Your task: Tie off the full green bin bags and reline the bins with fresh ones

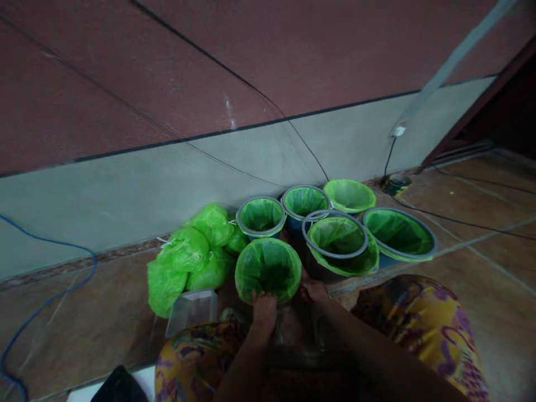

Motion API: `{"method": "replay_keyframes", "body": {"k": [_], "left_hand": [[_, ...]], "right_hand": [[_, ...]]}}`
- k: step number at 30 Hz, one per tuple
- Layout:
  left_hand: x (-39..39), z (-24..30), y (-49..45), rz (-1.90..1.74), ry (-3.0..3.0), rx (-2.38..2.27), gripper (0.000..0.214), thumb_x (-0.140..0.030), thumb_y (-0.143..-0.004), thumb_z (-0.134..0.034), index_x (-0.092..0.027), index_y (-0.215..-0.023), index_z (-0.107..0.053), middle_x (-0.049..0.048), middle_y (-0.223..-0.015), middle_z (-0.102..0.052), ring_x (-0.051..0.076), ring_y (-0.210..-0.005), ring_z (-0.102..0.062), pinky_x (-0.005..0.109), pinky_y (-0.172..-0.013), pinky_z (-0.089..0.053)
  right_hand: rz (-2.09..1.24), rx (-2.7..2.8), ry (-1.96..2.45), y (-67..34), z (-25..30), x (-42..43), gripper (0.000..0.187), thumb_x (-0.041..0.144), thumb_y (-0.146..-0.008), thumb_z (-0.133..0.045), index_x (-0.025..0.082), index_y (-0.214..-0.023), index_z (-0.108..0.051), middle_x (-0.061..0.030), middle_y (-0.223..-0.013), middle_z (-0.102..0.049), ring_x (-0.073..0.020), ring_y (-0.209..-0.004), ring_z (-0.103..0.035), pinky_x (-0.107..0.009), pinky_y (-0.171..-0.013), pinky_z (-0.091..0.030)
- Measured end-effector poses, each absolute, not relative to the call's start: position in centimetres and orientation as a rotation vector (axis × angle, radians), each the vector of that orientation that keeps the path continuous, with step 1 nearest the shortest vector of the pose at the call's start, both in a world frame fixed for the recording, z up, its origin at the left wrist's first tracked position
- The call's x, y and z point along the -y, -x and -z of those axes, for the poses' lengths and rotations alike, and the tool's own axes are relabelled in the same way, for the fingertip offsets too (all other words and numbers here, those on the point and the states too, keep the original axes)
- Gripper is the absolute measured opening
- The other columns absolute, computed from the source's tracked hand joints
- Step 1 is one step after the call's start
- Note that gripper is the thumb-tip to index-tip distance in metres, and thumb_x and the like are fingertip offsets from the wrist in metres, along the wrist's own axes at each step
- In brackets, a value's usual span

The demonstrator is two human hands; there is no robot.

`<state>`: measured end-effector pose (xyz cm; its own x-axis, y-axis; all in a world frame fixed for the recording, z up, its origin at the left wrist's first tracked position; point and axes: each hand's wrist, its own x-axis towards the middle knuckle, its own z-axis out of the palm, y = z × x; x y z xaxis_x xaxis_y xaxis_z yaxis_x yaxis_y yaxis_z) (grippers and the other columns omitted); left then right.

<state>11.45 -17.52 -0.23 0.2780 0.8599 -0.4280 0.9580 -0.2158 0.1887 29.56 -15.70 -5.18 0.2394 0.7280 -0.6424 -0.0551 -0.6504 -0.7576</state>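
In front of me stands a bin lined with a green plastic bag point(268, 262), the bag's edge folded over its rim. My left hand point(264, 306) grips the near rim, fingers hooked over the bag's edge. At the bin's right side is my right hand point(315, 291), its fingers curled; dimness hides what they hold. Just to the right, a loose grey ring point(365, 241) lies tilted on another green-lined bin point(368, 263). Behind the front bin are a lined bin with a grey rim point(262, 216) and a second such bin point(305, 201).
Tied, filled green bags point(184, 251) lie piled at left beside a clear plastic container point(191, 310). More lined bins point(400, 234) stand at right. A small tin point(396, 185) sits by the wall point(125, 195). A blue cable point(62, 293) crosses the floor.
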Motion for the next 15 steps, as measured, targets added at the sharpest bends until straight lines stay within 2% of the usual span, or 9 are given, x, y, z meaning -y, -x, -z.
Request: {"method": "replay_keyframes", "body": {"k": [2,4,7,9,12,15], "left_hand": [[17.5,0.2,-11.3,0.332,-2.148,-1.64,0.04,-0.004,-0.082,-0.037,-0.017,-0.098,-0.071,0.0124,-0.1,-0.07,0.026,-0.111,-0.055,0.055,-0.11,-0.022],[17.4,0.2,-11.0,0.339,-2.155,-1.629,0.037,-0.004,-0.081,-0.039,-0.018,-0.094,-0.072,0.0121,-0.096,-0.07,0.026,-0.111,-0.055,0.056,-0.111,-0.02],[17.0,-0.1,-9.9,0.339,-2.187,-1.61,0.034,-0.004,-0.08,-0.042,-0.018,-0.086,-0.073,0.0121,-0.092,-0.07,0.026,-0.11,-0.054,0.056,-0.112,-0.016],[16.7,-0.5,-9.1,0.34,-2.202,-1.61,0.033,-0.005,-0.081,-0.043,-0.018,-0.084,-0.073,0.0121,-0.093,-0.069,0.026,-0.112,-0.053,0.057,-0.112,-0.014],[16.8,-1.3,-8.2,0.336,-2.208,-1.667,0.032,-0.007,-0.082,-0.043,-0.017,-0.089,-0.072,0.0145,-0.114,-0.064,0.029,-0.124,-0.045,0.061,-0.111,-0.015],[17.8,-2.1,-8.4,0.286,-2.223,-1.772,0.035,-0.008,-0.08,-0.046,-0.016,-0.108,-0.066,0.0161,-0.139,-0.048,0.032,-0.135,-0.031,0.064,-0.109,-0.017]], "right_hand": [[-1.41,0.619,1.903,-30.0,4.7,16.0,0.012,0.022,-0.088,-0.051,0.013,-0.084,-0.059,-0.001,-0.064,-0.06,-0.0112,-0.049,-0.053,-0.024,-0.048,-0.045],[-1.338,0.654,1.914,-30.3,4.1,16.3,0.006,0.018,-0.082,-0.052,0.017,-0.08,-0.058,0.0013,-0.06,-0.059,-0.012,-0.048,-0.053,-0.024,-0.049,-0.044],[-1.111,1.086,1.862,-30.3,3.4,17.3,0.009,0.016,-0.076,-0.054,0.02,-0.08,-0.062,-0.0013,-0.075,-0.065,-0.0168,-0.07,-0.062,-0.027,-0.067,-0.049],[-0.915,1.533,1.763,-29.9,3.0,18.2,0.015,0.014,-0.076,-0.051,0.02,-0.08,-0.064,-0.0041,-0.086,-0.067,-0.0187,-0.085,-0.062,-0.029,-0.08,-0.048],[-0.762,1.991,1.625,-29.0,2.5,19.2,0.024,0.011,-0.081,-0.045,0.019,-0.084,-0.067,-0.0063,-0.095,-0.065,-0.0191,-0.094,-0.058,-0.029,-0.086,-0.045],[-0.667,2.248,1.564,-28.2,2.1,19.2,0.026,0.01,-0.084,-0.044,0.019,-0.088,-0.067,-0.0066,-0.097,-0.064,-0.02,-0.098,-0.053,-0.03,-0.087,-0.042]]}}
